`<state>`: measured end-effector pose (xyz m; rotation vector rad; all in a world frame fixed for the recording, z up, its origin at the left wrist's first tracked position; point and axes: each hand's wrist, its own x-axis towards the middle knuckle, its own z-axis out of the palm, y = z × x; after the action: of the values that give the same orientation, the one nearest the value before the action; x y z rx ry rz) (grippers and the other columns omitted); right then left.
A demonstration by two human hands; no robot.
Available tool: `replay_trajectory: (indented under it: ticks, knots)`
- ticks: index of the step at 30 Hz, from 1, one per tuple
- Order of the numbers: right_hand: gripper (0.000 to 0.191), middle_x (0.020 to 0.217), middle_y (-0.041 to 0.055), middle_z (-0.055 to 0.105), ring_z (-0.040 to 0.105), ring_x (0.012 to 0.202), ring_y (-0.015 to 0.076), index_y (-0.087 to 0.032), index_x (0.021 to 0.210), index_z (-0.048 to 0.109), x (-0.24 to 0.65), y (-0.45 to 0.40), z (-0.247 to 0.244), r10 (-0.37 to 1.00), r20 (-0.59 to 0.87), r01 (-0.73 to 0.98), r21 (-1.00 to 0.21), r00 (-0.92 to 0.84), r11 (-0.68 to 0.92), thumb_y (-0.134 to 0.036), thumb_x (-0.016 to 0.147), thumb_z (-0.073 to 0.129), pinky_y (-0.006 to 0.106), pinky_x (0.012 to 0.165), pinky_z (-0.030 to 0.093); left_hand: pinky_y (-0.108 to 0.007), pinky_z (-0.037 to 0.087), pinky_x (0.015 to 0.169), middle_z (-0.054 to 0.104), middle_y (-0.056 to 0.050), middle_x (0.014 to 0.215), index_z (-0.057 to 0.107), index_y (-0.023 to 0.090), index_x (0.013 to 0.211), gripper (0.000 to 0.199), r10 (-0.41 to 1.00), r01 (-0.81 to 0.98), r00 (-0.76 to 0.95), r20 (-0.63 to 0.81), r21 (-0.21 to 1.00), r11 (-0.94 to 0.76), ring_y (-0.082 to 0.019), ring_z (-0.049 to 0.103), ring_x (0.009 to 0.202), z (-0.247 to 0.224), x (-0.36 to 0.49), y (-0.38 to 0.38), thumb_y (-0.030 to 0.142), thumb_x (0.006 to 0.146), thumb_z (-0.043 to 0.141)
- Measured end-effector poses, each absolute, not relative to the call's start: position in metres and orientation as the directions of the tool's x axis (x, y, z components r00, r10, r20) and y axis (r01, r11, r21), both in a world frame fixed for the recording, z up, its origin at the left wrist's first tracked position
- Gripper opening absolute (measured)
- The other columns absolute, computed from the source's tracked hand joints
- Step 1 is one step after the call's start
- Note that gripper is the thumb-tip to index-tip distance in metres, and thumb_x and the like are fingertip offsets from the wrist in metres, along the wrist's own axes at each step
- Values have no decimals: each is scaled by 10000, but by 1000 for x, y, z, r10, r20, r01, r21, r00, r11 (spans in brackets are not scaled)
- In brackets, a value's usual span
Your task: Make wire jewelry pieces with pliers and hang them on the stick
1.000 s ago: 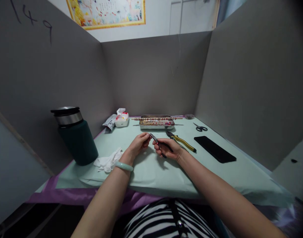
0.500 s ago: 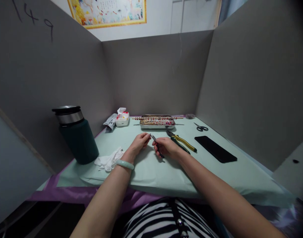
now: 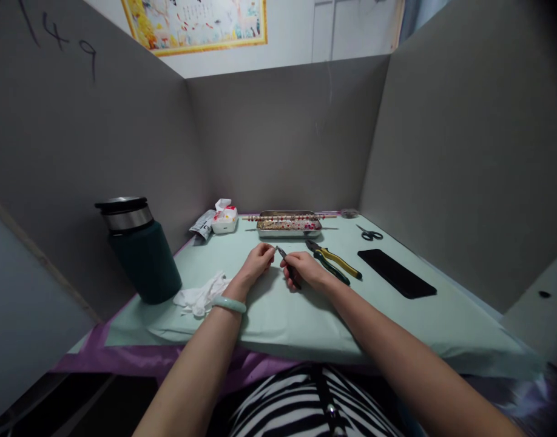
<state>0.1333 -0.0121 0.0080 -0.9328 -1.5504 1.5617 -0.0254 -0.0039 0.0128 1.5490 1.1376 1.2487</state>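
My right hand is wrapped round small dark pliers, whose tips point up and left to my left hand's fingertips. My left hand is closed in a pinch; what it holds is too small to make out. A pale green bangle circles my left wrist. Beyond both hands stands a metal tray with small red and gold pieces in it, and a thin stick strung with red beads lies across its top.
Larger green and yellow pliers, scissors and a black phone-like slab lie to the right. At the left are a dark teal bottle, crumpled white cloth and a white tissue pack. Grey panels enclose the table.
The small pliers have turned slightly in my right hand, and their jaws look closer together. My left hand has barely moved.
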Motion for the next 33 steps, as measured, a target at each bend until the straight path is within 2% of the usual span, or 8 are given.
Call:
replay_trajectory:
  ticks: [3,10,16,19,23,33]
  knots:
    - [141,615,11,557,537,421,130,-150,783,544,141,-11,9,853,-17,-88,-993,-521,-73,-266,791,465,264,370,444,-191,252,397,454,56,537,521,155,789,227,949,145,112,296,939,-310,-51,355,403,14,-25,-5,372,753,577]
    - [170,625,29,576,561,453,137,-132,805,564,142,-12,10,837,-10,-140,-985,-548,-103,-275,804,471,257,396,447,-193,312,418,437,49,508,569,140,744,227,956,216,87,279,932,-292,-64,392,426,19,-26,-7,367,747,580]
    - [215,726,72,630,635,601,188,-127,873,575,142,-13,7,783,2,-177,-974,-622,-139,-305,822,465,307,504,513,-219,421,484,607,-41,778,566,128,785,288,967,-39,123,225,974,-221,-65,482,490,14,-30,-2,410,733,596]
    - [209,742,75,635,645,634,204,-132,877,568,142,-12,5,790,-12,-177,-972,-613,-152,-307,818,471,338,534,530,-217,431,501,618,-52,787,573,121,797,299,969,-69,140,202,979,-194,-64,497,499,13,-32,-1,414,740,600]
    - [197,752,80,639,652,631,205,-133,873,560,140,-12,3,795,-22,-158,-976,-607,-148,-301,812,475,303,494,514,-212,420,484,617,-46,747,580,120,777,282,967,-25,148,206,978,-205,-65,499,481,14,-31,-2,400,747,589]
    - [185,689,59,623,627,534,175,-132,848,551,139,-15,6,840,-48,-91,-989,-541,-115,-279,799,451,250,425,452,-195,386,434,592,-10,705,524,156,770,189,939,249,171,299,909,-335,-73,508,465,12,-26,-2,332,806,465]
